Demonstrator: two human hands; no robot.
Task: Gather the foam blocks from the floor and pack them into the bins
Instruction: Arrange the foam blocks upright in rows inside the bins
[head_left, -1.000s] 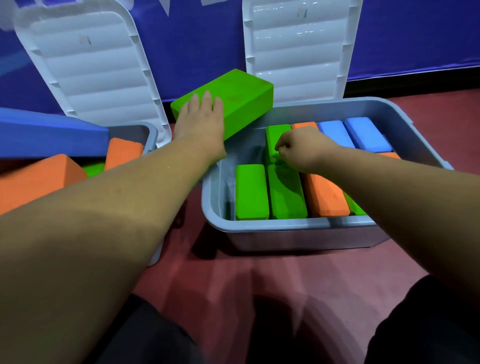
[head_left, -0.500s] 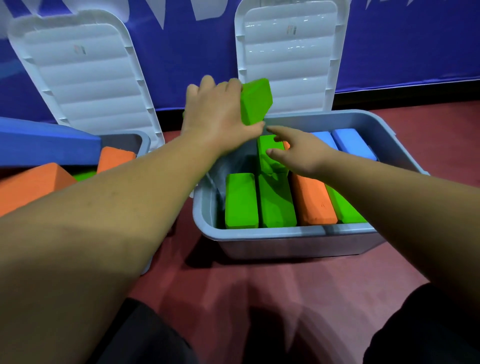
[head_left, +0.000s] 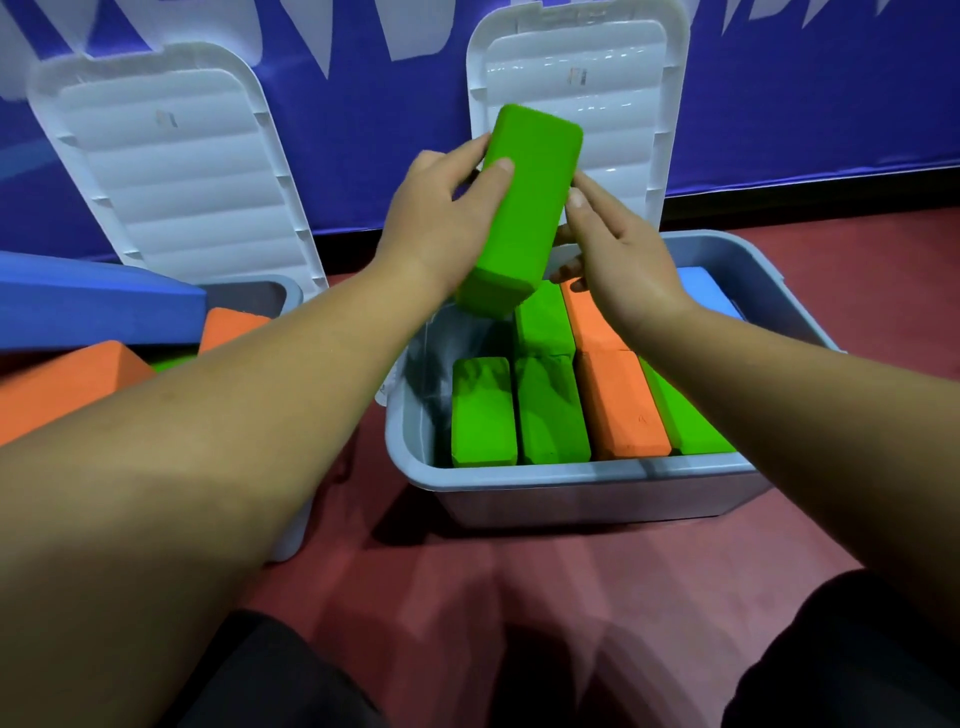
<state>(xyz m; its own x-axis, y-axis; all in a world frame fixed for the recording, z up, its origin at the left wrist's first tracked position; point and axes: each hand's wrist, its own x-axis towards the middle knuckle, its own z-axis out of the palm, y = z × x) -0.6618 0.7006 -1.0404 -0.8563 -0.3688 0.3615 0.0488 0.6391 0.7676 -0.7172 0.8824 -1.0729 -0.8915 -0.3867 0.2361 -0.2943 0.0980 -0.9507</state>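
Observation:
A green foam block (head_left: 522, 208) stands on end, tilted, above the far left corner of the right grey bin (head_left: 582, 483). My left hand (head_left: 441, 213) grips its left side, thumb across the front face. My right hand (head_left: 618, 249) touches its right edge with straight fingers. Inside this bin stand several blocks on edge: green ones (head_left: 483, 410), orange ones (head_left: 621, 405) and a blue one (head_left: 701, 283) at the back. The bin's left rear space is bare.
A second grey bin (head_left: 288, 299) on the left holds orange blocks (head_left: 62, 384) and a large blue block (head_left: 98, 306). Two white lids (head_left: 171, 171) lean against the blue wall. Red floor lies in front; my dark-clad knees are at the bottom.
My left hand has swung the green block from lying flat to standing on end over the bin. My right hand left the packed blocks and rose to the block's right edge.

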